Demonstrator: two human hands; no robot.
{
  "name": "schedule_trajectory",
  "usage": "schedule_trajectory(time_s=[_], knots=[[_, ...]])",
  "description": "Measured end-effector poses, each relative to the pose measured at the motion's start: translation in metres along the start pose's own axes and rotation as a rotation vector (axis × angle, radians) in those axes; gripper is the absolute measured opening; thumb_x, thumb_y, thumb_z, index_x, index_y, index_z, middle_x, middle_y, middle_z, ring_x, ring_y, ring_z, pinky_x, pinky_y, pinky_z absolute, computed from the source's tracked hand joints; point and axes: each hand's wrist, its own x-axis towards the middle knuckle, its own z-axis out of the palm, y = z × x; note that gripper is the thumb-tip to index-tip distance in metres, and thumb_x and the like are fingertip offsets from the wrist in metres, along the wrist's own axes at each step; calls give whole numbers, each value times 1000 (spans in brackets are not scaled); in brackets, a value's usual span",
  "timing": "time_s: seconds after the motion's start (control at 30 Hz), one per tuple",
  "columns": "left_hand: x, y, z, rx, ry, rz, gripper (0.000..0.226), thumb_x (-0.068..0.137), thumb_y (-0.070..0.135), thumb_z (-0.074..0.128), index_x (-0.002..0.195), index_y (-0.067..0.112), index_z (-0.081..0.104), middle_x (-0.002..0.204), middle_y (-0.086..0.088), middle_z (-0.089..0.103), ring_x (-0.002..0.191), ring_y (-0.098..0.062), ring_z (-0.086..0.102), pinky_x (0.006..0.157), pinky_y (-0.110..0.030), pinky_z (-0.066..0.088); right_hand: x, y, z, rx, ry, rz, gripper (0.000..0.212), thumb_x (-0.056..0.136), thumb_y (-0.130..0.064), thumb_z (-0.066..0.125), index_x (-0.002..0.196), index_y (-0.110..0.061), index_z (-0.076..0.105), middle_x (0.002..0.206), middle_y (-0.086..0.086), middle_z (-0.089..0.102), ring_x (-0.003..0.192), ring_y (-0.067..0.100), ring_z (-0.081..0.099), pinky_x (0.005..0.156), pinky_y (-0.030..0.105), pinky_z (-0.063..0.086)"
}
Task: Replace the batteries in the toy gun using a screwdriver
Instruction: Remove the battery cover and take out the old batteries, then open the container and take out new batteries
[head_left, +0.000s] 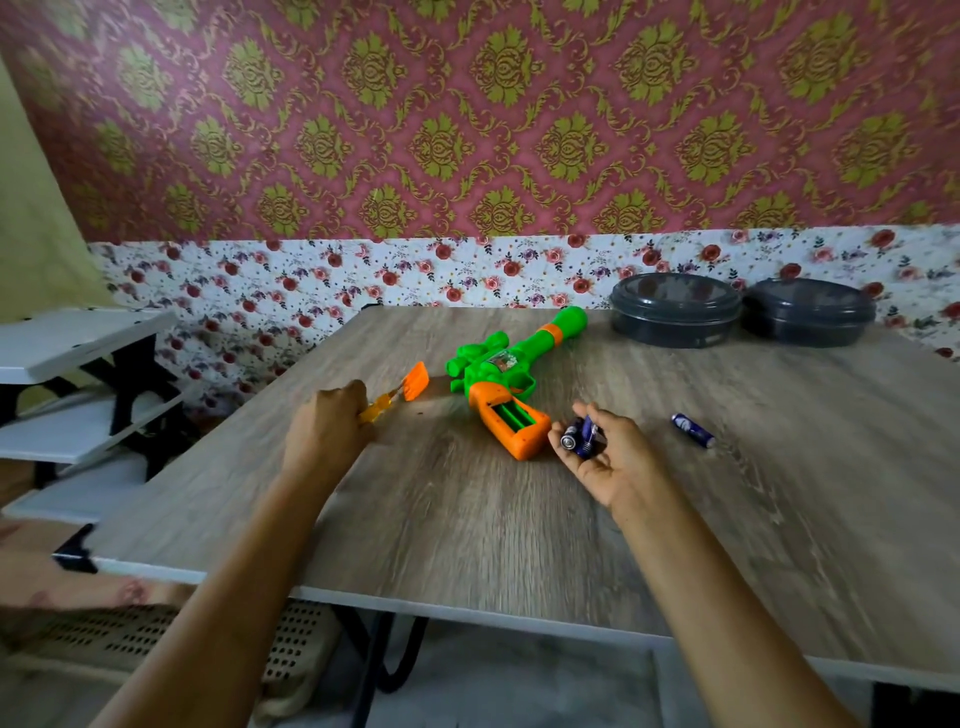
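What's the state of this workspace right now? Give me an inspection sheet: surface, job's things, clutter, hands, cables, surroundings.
Surface: wood-grain table with a white edge.
Job's things: toy gun lies flat, and the battery compartment in its orange grip is open. The orange cover is off, to the gun's left. A loose battery lies to its right.
Clutter: two dark lidded containers at the far right.
Grippers: left hand grips the screwdriver. Right hand, palm up, holds batteries.
Cables: nothing seen.
Surroundings: white shelves to the left, patterned wallpaper behind.
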Motion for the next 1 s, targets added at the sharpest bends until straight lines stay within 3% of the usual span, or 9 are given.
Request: schedule_trajectory(time_s=[0.17,0.27,0.47,0.53,0.67,0.73,0.8,0.93,1.0], knots=[[-3,1,-5,-172,122,-75,13,74,2,67,72,7,55,68,-9,59,61,-27,53,50,-30,39,2,0,-3,-13,13,1,15,95,-9,48,95,2,57,89,15,50,86,23,55,100,41,44],[-5,2,-8,-213,183,-134,10,74,1,68,73,5,59,71,-11,61,63,-28,55,56,-35,46,3,1,-3,-42,10,-6,18,95,-8,47,106,2,57,88,13,53,91,22,55,97,41,44],[-8,-3,-3,-84,62,-216,19,78,9,68,71,13,51,76,-12,60,65,-28,54,53,-28,41,-5,1,1,-106,19,-24,33,96,-10,45,128,-3,50,135,19,51,124,27,51,92,39,42],[-7,-2,-1,-43,38,-205,18,82,9,65,73,14,50,75,-10,57,64,-27,53,51,-27,39,-6,1,1,-99,10,-13,27,96,-10,45,121,-3,54,127,19,56,112,26,56,88,40,43],[-6,-3,0,-31,29,-190,14,85,13,64,78,13,52,83,-9,57,68,-26,53,51,-27,38,-3,1,-1,-39,-5,-17,28,97,-7,43,122,3,51,81,13,54,74,20,54,89,40,44],[-7,-5,1,-68,37,-197,12,85,16,65,78,15,55,88,-10,61,72,-26,55,52,-27,39,-1,1,-2,-9,-3,-11,15,96,-3,42,98,2,56,78,14,51,72,20,53,100,42,43],[-6,-6,2,-117,43,-221,9,84,17,65,78,16,59,89,-8,64,74,-25,58,51,-26,39,0,1,-2,14,-1,-11,16,95,0,43,81,-1,51,78,14,50,71,20,53,102,43,41],[-6,-6,3,-175,51,-244,4,83,18,65,81,17,62,89,-6,66,77,-23,58,53,-26,42,-1,0,-4,31,0,-14,14,93,2,46,79,1,49,79,15,51,72,22,54,89,40,48],[-6,-6,2,-197,57,-250,6,83,17,66,80,18,61,89,-5,66,75,-22,57,54,-26,42,-1,-2,-4,35,0,2,13,93,2,47,80,2,49,79,16,52,71,24,56,66,31,57]])
